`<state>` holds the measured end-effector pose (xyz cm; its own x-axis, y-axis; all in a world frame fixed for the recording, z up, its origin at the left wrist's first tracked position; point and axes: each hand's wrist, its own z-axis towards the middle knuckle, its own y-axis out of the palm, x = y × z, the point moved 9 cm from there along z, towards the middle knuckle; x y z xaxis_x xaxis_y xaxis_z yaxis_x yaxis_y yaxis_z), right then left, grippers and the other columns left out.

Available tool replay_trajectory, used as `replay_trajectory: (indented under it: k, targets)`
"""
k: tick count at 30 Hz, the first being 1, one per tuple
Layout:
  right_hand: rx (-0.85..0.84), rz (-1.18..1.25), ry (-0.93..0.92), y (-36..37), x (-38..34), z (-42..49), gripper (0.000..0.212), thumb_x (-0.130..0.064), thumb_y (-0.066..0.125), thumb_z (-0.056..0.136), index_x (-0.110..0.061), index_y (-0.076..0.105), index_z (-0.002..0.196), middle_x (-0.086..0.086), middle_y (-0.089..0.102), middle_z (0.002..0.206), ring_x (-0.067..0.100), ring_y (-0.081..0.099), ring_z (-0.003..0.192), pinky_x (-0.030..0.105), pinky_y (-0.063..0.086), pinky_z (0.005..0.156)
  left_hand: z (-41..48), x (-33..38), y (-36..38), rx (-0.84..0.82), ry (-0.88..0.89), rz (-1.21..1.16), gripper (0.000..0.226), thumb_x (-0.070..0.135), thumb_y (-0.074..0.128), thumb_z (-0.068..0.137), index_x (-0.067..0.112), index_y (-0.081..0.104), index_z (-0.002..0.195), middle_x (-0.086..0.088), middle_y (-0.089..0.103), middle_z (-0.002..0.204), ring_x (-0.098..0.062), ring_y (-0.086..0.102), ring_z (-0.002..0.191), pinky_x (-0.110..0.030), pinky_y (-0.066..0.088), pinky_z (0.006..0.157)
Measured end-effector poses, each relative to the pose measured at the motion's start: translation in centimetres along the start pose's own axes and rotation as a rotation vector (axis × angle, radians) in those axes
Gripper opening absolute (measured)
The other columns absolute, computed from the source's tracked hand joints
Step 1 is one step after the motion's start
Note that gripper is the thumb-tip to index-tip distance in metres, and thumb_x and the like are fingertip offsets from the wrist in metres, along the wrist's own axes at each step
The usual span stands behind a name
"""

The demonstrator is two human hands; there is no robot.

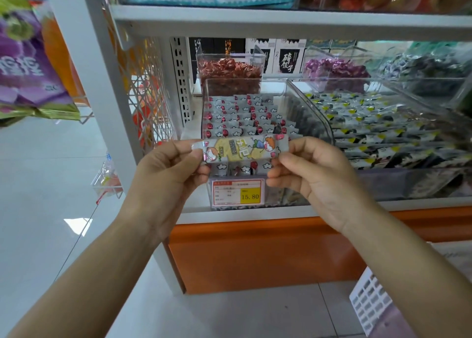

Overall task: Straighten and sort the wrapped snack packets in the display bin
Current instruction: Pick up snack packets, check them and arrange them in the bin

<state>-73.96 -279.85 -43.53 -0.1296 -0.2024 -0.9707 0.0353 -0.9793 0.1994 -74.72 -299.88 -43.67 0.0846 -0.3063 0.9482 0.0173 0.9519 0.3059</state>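
While my left hand (168, 169) and right hand (314, 174) pinch one snack packet (242, 148) by its two ends, I hold it level before the clear display bin (306, 103), its packets in rows.

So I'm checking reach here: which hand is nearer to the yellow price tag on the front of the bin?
Right. The right hand sits just right of the price tag, its lower fingers almost level with it; the left hand is farther off to its left.
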Motion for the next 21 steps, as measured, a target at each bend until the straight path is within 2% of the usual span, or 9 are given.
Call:
replay_trajectory:
  k: [2, 4, 5, 8, 11, 13, 15, 19, 21]
  targets:
    - [-0.001, 0.089, 0.016, 0.0, 0.0, 0.1, 0.006, -0.009, 0.056, 0.088, -0.004, 0.057, 0.087, 0.009, 0.068, 0.071, 0.021, 0.068, 0.062, 0.027, 0.056, 0.056, -0.3, 1.5, 0.2, -0.018, 0.160, 0.211, 0.019, -0.003, 0.051, 0.090, 0.011, 0.062, 0.084, 0.003, 0.062, 0.061, -0.006, 0.059, 0.057, -0.016, 0.051, 0.057]
    - [-0.023, 0.102, 0.011, 0.3, -0.3, 0.0, 0.021, -0.025, 0.061, 0.079, -0.005, 0.059, 0.087, 0.009, 0.066, 0.071, 0.022, 0.068, 0.062, 0.028, 0.056, 0.056, -0.7, 2.4, 0.6, -0.030, 0.261, 0.342, 0.025, -0.003, 0.052, 0.090, 0.018, 0.063, 0.083, -0.001, 0.064, 0.067, -0.008, 0.061, 0.063, -0.017, 0.052, 0.060]
    - [-0.025, 0.071, -0.003, 0.3, -0.5, -0.1, 0.024, -0.026, 0.061, 0.077, -0.006, 0.061, 0.090, 0.010, 0.065, 0.073, 0.022, 0.068, 0.064, 0.028, 0.056, 0.057, -0.8, 2.6, 0.7, -0.038, 0.272, 0.357, 0.026, -0.002, 0.052, 0.090, 0.020, 0.063, 0.082, -0.005, 0.065, 0.071, -0.010, 0.063, 0.065, -0.018, 0.052, 0.061]
    - [-0.041, -0.021, -0.022, 0.5, -0.3, 0.0, 0.025, -0.018, 0.061, 0.081, -0.007, 0.064, 0.103, 0.020, 0.066, 0.092, 0.025, 0.069, 0.076, 0.030, 0.057, 0.066, -0.6, 2.0, 0.7, -0.052, 0.178, 0.286, 0.023, -0.001, 0.050, 0.090, 0.017, 0.063, 0.083, -0.009, 0.066, 0.083, -0.014, 0.066, 0.075, -0.019, 0.052, 0.060]
    - [-0.060, -0.140, -0.055, 0.8, -0.2, 0.0, 0.021, -0.008, 0.057, 0.088, -0.011, 0.066, 0.108, 0.015, 0.067, 0.106, 0.022, 0.069, 0.090, 0.031, 0.057, 0.073, -0.5, 1.6, 0.9, -0.090, 0.129, 0.306, 0.008, 0.019, 0.056, 0.089, 0.016, 0.062, 0.094, -0.004, 0.068, 0.089, -0.008, 0.067, 0.078, -0.018, 0.052, 0.061]
    - [-0.060, -0.190, -0.090, 0.9, -0.5, 0.0, 0.020, -0.010, 0.058, 0.088, -0.015, 0.068, 0.105, 0.011, 0.067, 0.107, 0.020, 0.068, 0.093, 0.031, 0.058, 0.073, -0.6, 1.8, 1.2, -0.109, 0.161, 0.370, 0.022, 0.031, 0.057, 0.081, 0.020, 0.064, 0.099, 0.002, 0.071, 0.090, -0.005, 0.068, 0.080, -0.015, 0.052, 0.065]
    - [-0.047, -0.215, -0.129, 0.9, -0.9, -0.1, 0.017, -0.014, 0.061, 0.086, -0.016, 0.069, 0.101, 0.011, 0.068, 0.105, 0.021, 0.069, 0.091, 0.029, 0.058, 0.069, -0.7, 2.0, 1.3, -0.117, 0.179, 0.409, 0.027, 0.033, 0.058, 0.077, 0.023, 0.066, 0.100, 0.005, 0.072, 0.092, -0.008, 0.069, 0.084, -0.015, 0.053, 0.070]
    - [-0.020, -0.258, -0.181, 0.7, -1.6, -0.1, 0.012, -0.012, 0.062, 0.086, -0.018, 0.070, 0.094, 0.007, 0.069, 0.098, 0.020, 0.068, 0.089, 0.025, 0.057, 0.063, -0.8, 2.5, 1.2, -0.122, 0.211, 0.544, 0.032, 0.042, 0.058, 0.072, 0.030, 0.066, 0.101, 0.006, 0.070, 0.096, -0.011, 0.066, 0.092, -0.028, 0.055, 0.080]
    - [-0.002, -0.285, -0.203, 0.7, -1.8, -0.1, 0.012, -0.011, 0.062, 0.086, -0.020, 0.071, 0.087, 0.003, 0.069, 0.092, 0.018, 0.068, 0.084, 0.024, 0.057, 0.060, -1.0, 2.8, 1.4, -0.130, 0.238, 0.590, 0.033, 0.044, 0.059, 0.071, 0.032, 0.066, 0.101, 0.006, 0.069, 0.095, -0.005, 0.065, 0.092, -0.025, 0.054, 0.080]
